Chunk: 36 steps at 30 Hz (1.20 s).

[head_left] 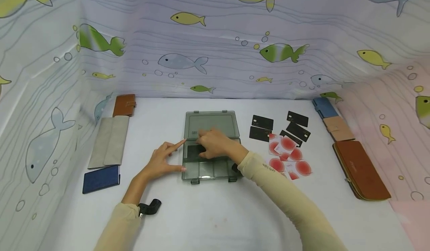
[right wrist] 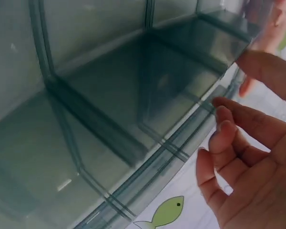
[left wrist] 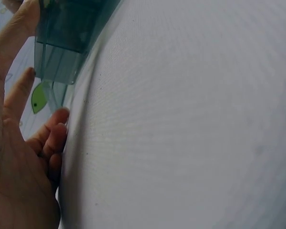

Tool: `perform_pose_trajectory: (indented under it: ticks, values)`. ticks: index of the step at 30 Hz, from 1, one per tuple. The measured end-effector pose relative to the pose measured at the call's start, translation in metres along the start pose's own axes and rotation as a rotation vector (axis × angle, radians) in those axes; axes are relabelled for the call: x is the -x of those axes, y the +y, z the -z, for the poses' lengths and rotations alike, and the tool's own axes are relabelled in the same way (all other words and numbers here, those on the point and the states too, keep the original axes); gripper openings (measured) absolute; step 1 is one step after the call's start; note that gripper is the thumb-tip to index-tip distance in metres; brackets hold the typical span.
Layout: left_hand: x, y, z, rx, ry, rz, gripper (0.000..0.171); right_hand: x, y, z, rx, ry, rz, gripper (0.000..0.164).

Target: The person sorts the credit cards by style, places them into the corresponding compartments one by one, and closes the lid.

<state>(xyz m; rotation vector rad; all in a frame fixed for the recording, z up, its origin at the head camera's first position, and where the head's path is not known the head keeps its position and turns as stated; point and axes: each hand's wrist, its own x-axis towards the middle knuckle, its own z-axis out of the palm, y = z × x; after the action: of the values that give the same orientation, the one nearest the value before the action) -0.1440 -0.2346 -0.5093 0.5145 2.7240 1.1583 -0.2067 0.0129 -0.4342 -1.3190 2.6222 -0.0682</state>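
A translucent grey-green compartment box (head_left: 220, 171) lies on the white table with its lid (head_left: 225, 123) folded back. My left hand (head_left: 159, 164) is at the box's left side, thumb and forefinger spread wide along the wall; its other fingers bend loosely by the table in the left wrist view. Over the rear compartments reaches my right hand (head_left: 215, 143). The right wrist view has its thumb by a divider corner and its bent fingers (right wrist: 229, 129) at the rear rim, a visible gap between them. A dark flat piece (head_left: 192, 153) shows in the rear left compartment, partly hidden by the hand.
Several black cards (head_left: 262, 122) and red-and-white cards (head_left: 303, 168) lie right of the box. Along the right edge are blue (head_left: 325, 107), tan (head_left: 338, 128) and brown (head_left: 364, 171) wallets. At left lie brown (head_left: 124, 105), grey (head_left: 109, 143) and dark blue (head_left: 100, 179) ones.
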Motion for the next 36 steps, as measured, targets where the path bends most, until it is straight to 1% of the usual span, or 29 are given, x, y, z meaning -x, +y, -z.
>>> perform_pose_trajectory:
  ticks: [3, 6, 8, 10, 12, 14, 17, 19, 22, 25, 30, 33, 36]
  values:
    - [0.001, -0.001, -0.001, -0.002, 0.007, -0.004, 0.095, 0.008, 0.005, 0.000, -0.089, 0.066, 0.036, 0.051]
    - [0.001, -0.001, -0.001, -0.009, 0.021, -0.012, 0.096, 0.022, 0.020, 0.007, -0.175, 0.155, 0.015, 0.046]
    - [0.001, -0.001, -0.002, -0.011, 0.022, -0.010, 0.096, 0.036, 0.037, 0.012, -0.201, 0.211, -0.038, 0.043]
    - [0.000, 0.000, -0.002, -0.013, 0.019, -0.011, 0.096, 0.051, 0.058, 0.012, -0.205, 0.257, -0.104, 0.041]
    - [-0.001, -0.001, -0.002, -0.016, 0.013, -0.009, 0.097, 0.069, 0.081, 0.010, -0.212, 0.278, -0.182, 0.041]
    - [-0.001, -0.001, -0.002, -0.020, 0.008, -0.009, 0.097, 0.086, 0.102, 0.004, -0.227, 0.260, -0.267, 0.044]
    - [-0.001, 0.000, -0.002, -0.019, 0.006, -0.006, 0.097, 0.108, 0.129, -0.010, -0.238, 0.189, -0.383, 0.049]
    - [-0.001, 0.000, -0.002, -0.017, 0.005, -0.004, 0.097, 0.119, 0.142, -0.019, -0.237, 0.134, -0.443, 0.052]
    - [-0.001, -0.001, -0.002, -0.019, 0.008, -0.008, 0.097, 0.130, 0.155, -0.028, -0.233, 0.082, -0.497, 0.056]
    - [0.000, -0.002, -0.001, -0.020, 0.014, -0.008, 0.097, 0.136, 0.161, -0.032, -0.238, 0.056, -0.522, 0.058]
    - [0.003, -0.002, -0.001, -0.011, 0.014, -0.004, 0.097, 0.136, 0.163, -0.030, -0.236, 0.007, -0.528, 0.057]
    - [0.002, -0.002, -0.001, -0.009, 0.014, -0.012, 0.097, 0.135, 0.164, -0.029, -0.212, -0.029, -0.525, 0.055]
    - [0.000, -0.002, -0.002, -0.008, 0.010, -0.020, 0.098, 0.135, 0.164, -0.029, -0.163, -0.041, -0.514, 0.057]
